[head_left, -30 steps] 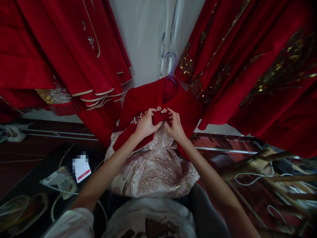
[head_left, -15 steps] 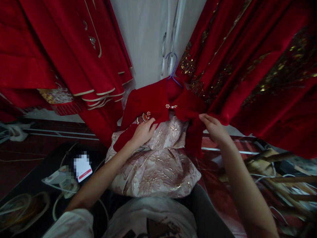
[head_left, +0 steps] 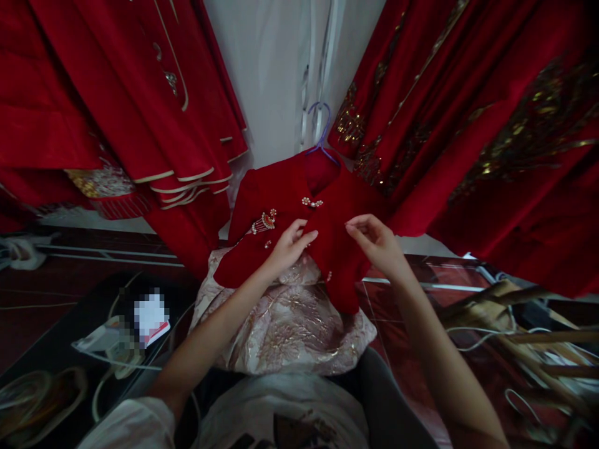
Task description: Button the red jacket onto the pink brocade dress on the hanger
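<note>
A red jacket [head_left: 285, 187] on a purple hanger [head_left: 321, 134] lies over a pale brocade cloth with a gold floral pattern [head_left: 281, 330] on my lap. A beaded clasp [head_left: 312, 202] joins the jacket's fronts at the neck, and a beaded brooch with tassels [head_left: 264, 222] sits on its left side. My left hand [head_left: 291, 248] is closed on the jacket's front edge, thumb on top. Over the right front, my right hand [head_left: 377, 240] has thumb and forefinger pinched together at the red cloth; whether a fold or something small is between them, I cannot tell.
Red garments [head_left: 116, 93] hang on the left, and gold-sequined red ones [head_left: 468, 143] on the right. A black surface at left bears a lit phone [head_left: 152, 318], cables and a plastic bag. At right stands a wooden rack [head_left: 543, 340] with cables and clutter.
My right hand has let go of the jacket's outer right side and moved left, toward the middle. The right front now lies spread over the brocade. My left hand has shifted slightly right.
</note>
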The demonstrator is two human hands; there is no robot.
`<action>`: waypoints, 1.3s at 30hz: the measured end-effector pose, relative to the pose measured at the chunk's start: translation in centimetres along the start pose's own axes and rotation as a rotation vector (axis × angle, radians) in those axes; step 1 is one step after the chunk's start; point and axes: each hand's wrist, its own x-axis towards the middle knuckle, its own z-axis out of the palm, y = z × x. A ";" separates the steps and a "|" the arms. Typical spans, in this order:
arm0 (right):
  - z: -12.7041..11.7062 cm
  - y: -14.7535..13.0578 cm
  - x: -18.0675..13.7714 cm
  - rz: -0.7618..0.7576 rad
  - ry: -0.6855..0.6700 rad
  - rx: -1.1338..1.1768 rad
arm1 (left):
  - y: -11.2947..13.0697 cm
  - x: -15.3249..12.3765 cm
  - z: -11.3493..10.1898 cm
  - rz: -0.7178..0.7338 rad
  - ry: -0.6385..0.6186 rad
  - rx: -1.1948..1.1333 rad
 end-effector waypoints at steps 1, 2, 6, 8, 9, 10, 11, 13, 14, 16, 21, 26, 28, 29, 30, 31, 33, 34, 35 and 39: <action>0.8 -0.2 -0.2 0.000 -0.032 0.021 | 0.2 0.0 -0.4 -0.013 0.056 -0.036; 1.7 -0.3 -0.5 0.008 -0.065 0.046 | 0.4 0.1 -0.7 -0.010 0.100 -0.072; 6.5 0.7 -0.7 0.049 -0.139 0.091 | 0.8 0.0 -1.7 -0.034 0.076 -0.128; 8.4 1.6 -0.6 0.046 -0.174 0.080 | 0.4 -0.1 -2.0 -0.070 0.073 -0.083; 9.2 1.9 -0.5 0.045 -0.181 0.071 | 0.1 -0.1 -2.2 -0.071 0.095 -0.059; 9.7 2.2 -0.4 0.051 -0.180 0.070 | -0.2 0.0 -2.5 -0.061 0.124 -0.033; 10.0 2.3 -0.4 0.061 -0.172 0.084 | -0.5 0.1 -2.9 -0.039 0.154 -0.003; 10.3 2.5 -0.6 0.099 -0.160 0.154 | -1.3 0.7 -4.1 0.030 0.219 0.088; 10.3 2.6 -0.7 0.118 -0.157 0.191 | -1.8 1.1 -4.9 0.082 0.271 0.153; 10.3 2.9 -1.0 0.131 -0.140 0.213 | -3.1 2.3 -6.7 0.197 0.410 0.302; 11.2 4.8 -1.3 0.045 -0.098 -0.047 | -6.4 4.3 -9.5 0.212 0.555 0.402; 12.6 6.2 -1.0 -0.064 -0.088 -0.303 | -6.9 3.8 -8.8 0.250 0.471 0.317; 12.7 6.2 -0.8 -0.108 -0.073 -0.361 | -6.8 3.6 -8.4 0.269 0.462 0.296; 12.7 6.1 -0.8 -0.129 -0.059 -0.378 | -6.8 3.5 -8.3 0.277 0.460 0.281; 12.7 6.1 -0.7 -0.144 -0.049 -0.384 | -6.9 3.5 -8.2 0.282 0.456 0.263; 12.6 6.0 -0.6 -0.150 -0.045 -0.376 | -7.0 3.6 -8.2 0.284 0.452 0.242; 12.4 5.7 -0.3 -0.136 -0.045 -0.327 | -7.3 3.8 -8.2 0.282 0.452 0.196; 12.3 5.6 0.0 -0.116 -0.039 -0.291 | -7.4 3.9 -8.2 0.280 0.458 0.173; 12.3 5.4 0.3 -0.091 -0.028 -0.250 | -7.4 4.0 -8.2 0.278 0.467 0.150; 12.5 4.4 2.5 -0.047 0.008 -0.076 | -7.0 4.1 -8.1 0.265 0.491 0.087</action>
